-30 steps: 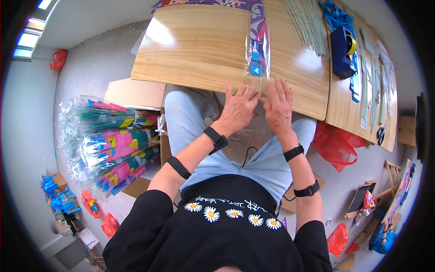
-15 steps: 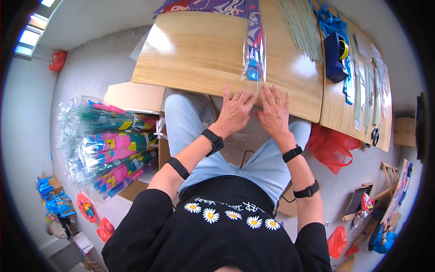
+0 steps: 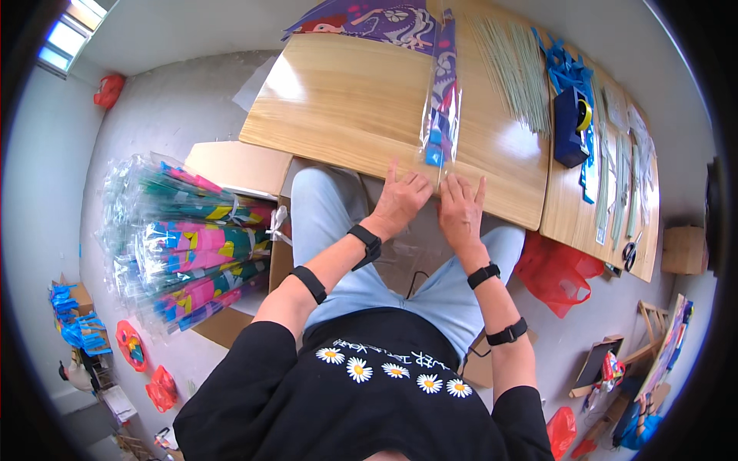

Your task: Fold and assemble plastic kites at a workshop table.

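A long clear plastic sleeve (image 3: 452, 154) lies on the wooden table, its near end reaching the front edge. Inside it is a narrow folded purple printed sheet (image 3: 443, 73) with a blue piece at the bottom. My left hand (image 3: 403, 203) is at the table edge, thumb and fingers closed at the sleeve's near end, index finger pointing forward. Close beside it, my right hand (image 3: 462, 210) pinches the same end from the right. The thumbs and the plastic between the fingertips are partly hidden.
Purple printed sheets (image 3: 369, 24) lie at the table's far side. Thin pale rods (image 3: 511, 73) are spread right of the sleeve. Further right are a blue tape dispenser (image 3: 570, 127) and scissors (image 3: 629, 255). Wrapped colourful bundles (image 3: 200, 250) fill a cardboard box at my left.
The view has shifted, so table and sleeve appear lower. My hands stay together at the sleeve's near end, and the right-hand fingers have drawn closer together.
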### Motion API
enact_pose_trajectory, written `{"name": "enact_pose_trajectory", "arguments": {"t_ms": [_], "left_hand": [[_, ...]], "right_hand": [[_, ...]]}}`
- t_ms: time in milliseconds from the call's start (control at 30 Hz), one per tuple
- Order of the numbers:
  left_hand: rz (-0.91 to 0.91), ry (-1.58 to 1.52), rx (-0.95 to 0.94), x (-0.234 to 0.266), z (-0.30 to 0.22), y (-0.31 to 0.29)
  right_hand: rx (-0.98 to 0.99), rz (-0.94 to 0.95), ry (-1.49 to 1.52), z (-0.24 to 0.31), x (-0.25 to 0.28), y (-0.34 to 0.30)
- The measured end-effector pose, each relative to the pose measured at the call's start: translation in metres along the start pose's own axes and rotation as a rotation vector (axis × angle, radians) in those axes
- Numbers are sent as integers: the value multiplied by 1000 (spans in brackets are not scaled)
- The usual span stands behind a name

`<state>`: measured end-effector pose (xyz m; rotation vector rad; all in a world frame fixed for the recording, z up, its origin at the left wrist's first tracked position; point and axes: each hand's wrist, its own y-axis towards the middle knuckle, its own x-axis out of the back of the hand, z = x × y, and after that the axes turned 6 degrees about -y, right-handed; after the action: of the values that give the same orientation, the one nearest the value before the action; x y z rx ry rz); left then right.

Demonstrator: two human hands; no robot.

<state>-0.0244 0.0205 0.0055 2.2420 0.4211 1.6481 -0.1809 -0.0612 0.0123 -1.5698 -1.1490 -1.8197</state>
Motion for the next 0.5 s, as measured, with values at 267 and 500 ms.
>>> {"name": "enact_pose_trajectory", "arguments": {"t_ms": [267, 500], "left_hand": [[20, -187, -94, 47, -23, -3], [-318, -258, 104, 129, 5, 5]], "right_hand": [[40, -253, 24, 13, 31, -1], [226, -399, 207, 44, 152, 8]]}}
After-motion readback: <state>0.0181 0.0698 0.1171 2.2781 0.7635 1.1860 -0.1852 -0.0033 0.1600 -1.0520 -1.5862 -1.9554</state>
